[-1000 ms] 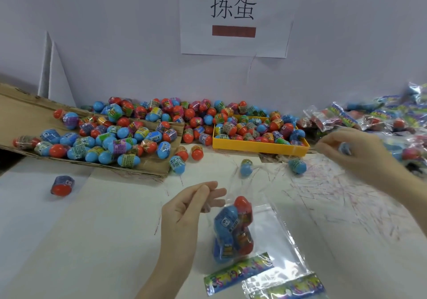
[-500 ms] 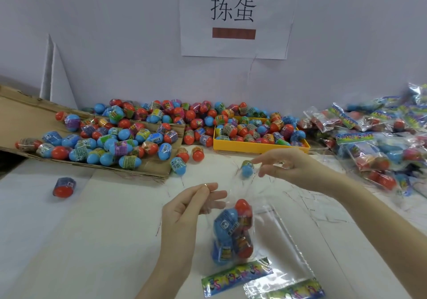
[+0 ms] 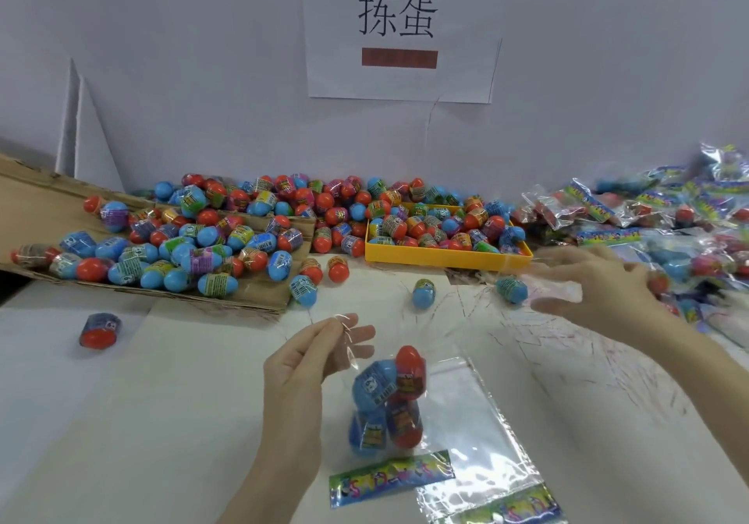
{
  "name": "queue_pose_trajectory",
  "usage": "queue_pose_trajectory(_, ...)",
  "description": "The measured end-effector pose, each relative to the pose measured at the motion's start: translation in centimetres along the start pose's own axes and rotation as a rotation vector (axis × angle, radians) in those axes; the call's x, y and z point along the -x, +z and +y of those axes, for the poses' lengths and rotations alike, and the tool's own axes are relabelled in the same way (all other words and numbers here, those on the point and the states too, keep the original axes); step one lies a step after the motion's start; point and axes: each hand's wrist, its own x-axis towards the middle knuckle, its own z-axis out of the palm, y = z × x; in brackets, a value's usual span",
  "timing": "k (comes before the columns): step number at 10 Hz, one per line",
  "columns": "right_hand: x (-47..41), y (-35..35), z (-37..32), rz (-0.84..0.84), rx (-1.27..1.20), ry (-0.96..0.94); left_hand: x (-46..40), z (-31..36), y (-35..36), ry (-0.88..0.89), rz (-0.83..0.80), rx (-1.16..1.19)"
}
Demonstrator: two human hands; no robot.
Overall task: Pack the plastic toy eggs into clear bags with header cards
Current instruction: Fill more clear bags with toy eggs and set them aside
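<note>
Since half a second ago your right hand (image 3: 595, 284) has swung back right, past the blue egg (image 3: 511, 288) toward the packed bags (image 3: 664, 236) — blurred, so I cannot tell its grip. Yellow tray (image 3: 446, 256) and cardboard sheet (image 3: 40, 199), both loaded with eggs, sit behind. Your left hand (image 3: 308, 365) pinches the clear bag (image 3: 389, 398) at its mouth — eggs inside, header card (image 3: 391, 477) at the bottom.
</note>
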Motion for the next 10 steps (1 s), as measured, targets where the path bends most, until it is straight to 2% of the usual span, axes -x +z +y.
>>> queue_pose_trajectory(1,-1.0,-0.1,1.5,-0.111,0.07,0.064,0.1,-0.2,0.1,0.002,-0.009,-0.029)
queue_pose_trajectory(2,-1.1,-0.5,1.4,0.098,-0.679,-0.003,0.1,-0.2,0.1,-0.003,0.006,-0.014)
queue_pose_trajectory(3,-0.9,-0.2,0.9,0.253,-0.769,0.067,0.1,-0.2,0.1,-0.001,0.002,-0.007)
queue_pose_trajectory(4,-0.8,0.2,1.2,0.34,-0.256,0.034,0.1,-0.1,0.2,-0.004,0.003,-0.012)
queue_pose_trajectory(5,-1.4,-0.2,1.9,0.028,-0.174,0.071,0.2,-0.1,0.2,-0.006,0.0,-0.008)
queue_pose_trajectory(6,-0.4,-2.0,1.8,-0.286,-0.923,-0.242,0.1,-0.1,0.2,-0.01,-0.003,-0.007)
queue_pose_trajectory(7,-0.5,-2.2,1.9,-0.575,-1.4,0.042,0.2,0.0,0.3,-0.019,0.0,-0.003)
queue_pose_trajectory(8,-1.1,-1.1,0.3,-0.195,-0.827,0.203,0.2,-0.1,0.3,-0.024,-0.002,-0.014)
queue_pose_trajectory(9,-1.6,-2.3,-0.1,-0.088,-0.921,-0.187,0.2,-0.1,0.3,-0.021,0.0,-0.021)
queue_pose_trajectory(10,-1.0,-1.6,0.7,-0.194,-1.196,0.02,0.3,-0.1,0.3,-0.021,-0.001,-0.031)
